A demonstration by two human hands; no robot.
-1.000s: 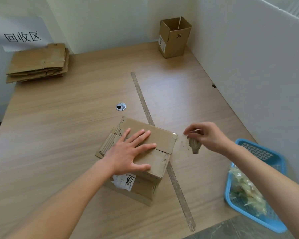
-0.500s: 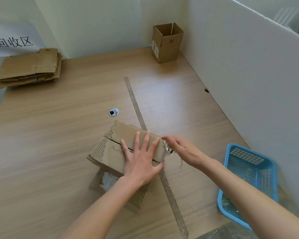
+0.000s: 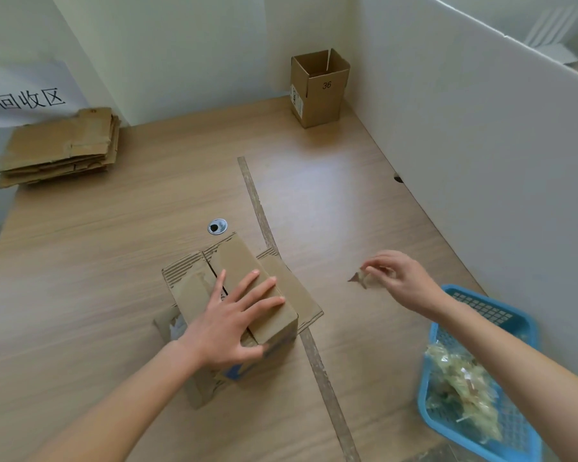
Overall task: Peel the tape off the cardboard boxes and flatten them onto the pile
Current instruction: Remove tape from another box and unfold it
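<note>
A brown cardboard box (image 3: 237, 261) stands on the table in front of me, its top flaps loose and partly splayed. My left hand (image 3: 234, 315) lies flat on its top with the fingers spread and straight. To the right of the box, my right hand (image 3: 397, 278) pinches a small crumpled scrap of tape (image 3: 361, 278) between thumb and fingertips, held above the table. A pile of flattened cardboard (image 3: 59, 148) lies at the far left corner.
A blue plastic basket (image 3: 521, 431) holding peeled tape sits at the near right edge. An open upright box marked 36 (image 3: 319, 88) stands in the far corner. White partition walls close the right and back sides. A grommet hole (image 3: 217, 226) lies beyond the box.
My right hand has pulled away from the box's right edge to the right with a scrap of tape. The box has turned under my left hand and a flap has splayed out.
</note>
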